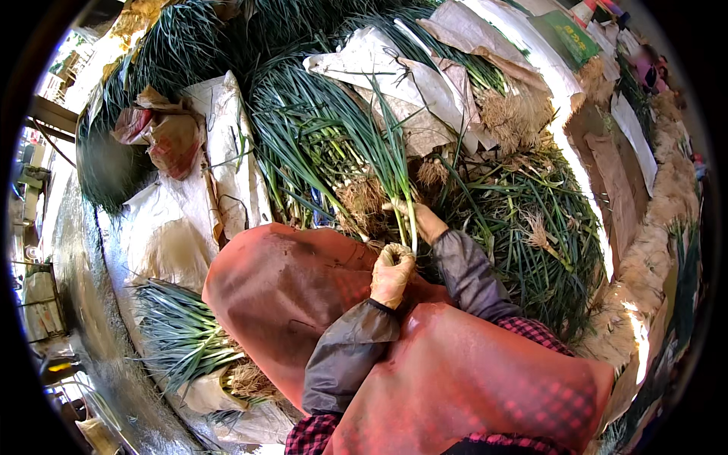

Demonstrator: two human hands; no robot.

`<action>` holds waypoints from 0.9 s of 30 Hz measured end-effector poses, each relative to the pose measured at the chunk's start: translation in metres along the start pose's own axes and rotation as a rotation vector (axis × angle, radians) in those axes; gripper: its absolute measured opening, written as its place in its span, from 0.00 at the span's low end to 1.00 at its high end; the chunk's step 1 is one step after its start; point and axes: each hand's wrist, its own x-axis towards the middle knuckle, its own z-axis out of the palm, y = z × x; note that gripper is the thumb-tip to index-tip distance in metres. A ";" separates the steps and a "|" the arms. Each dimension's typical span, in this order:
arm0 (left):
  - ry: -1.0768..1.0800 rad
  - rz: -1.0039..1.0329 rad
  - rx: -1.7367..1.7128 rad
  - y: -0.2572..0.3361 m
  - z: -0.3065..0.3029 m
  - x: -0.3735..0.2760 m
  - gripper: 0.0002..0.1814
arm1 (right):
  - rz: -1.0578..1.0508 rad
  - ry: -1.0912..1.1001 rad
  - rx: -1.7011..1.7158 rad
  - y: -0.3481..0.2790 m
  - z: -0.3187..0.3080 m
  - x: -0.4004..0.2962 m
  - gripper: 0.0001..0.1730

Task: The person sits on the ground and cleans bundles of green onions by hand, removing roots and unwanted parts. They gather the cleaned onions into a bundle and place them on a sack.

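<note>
My right hand [427,222], in a pale glove, grips a few green onion stalks [402,196] a little above their white lower ends. The long green leaves rise away from me. Just below, my gloved left hand [392,276] is curled, its thumb and fingers pinched at the lower ends of those stalks; the exact grip is partly hidden. Both hands are above my lap, which a red-orange waterproof apron [466,364] covers. Right beyond them lies a heap of green onions [324,136] with tangled brown roots [364,205].
Loose leaves and trimmings [529,227] are piled to the right. A rooted bundle [187,335] lies at the left on sacking. White sheeting [375,62] partly covers more onions ahead. A crumpled, red-stained sack [170,136] sits far left. A person [651,71] is at the far right.
</note>
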 end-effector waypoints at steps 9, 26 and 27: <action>0.138 0.026 -0.205 -0.001 -0.007 0.003 0.04 | -0.079 0.062 -0.321 0.008 0.007 -0.043 0.16; 0.129 0.104 -0.358 0.001 -0.006 0.012 0.07 | 0.044 0.436 -0.866 0.012 -0.093 -0.130 0.40; 0.157 0.132 -0.262 -0.004 -0.008 0.008 0.08 | 0.045 0.275 -0.290 -0.011 -0.059 -0.114 0.38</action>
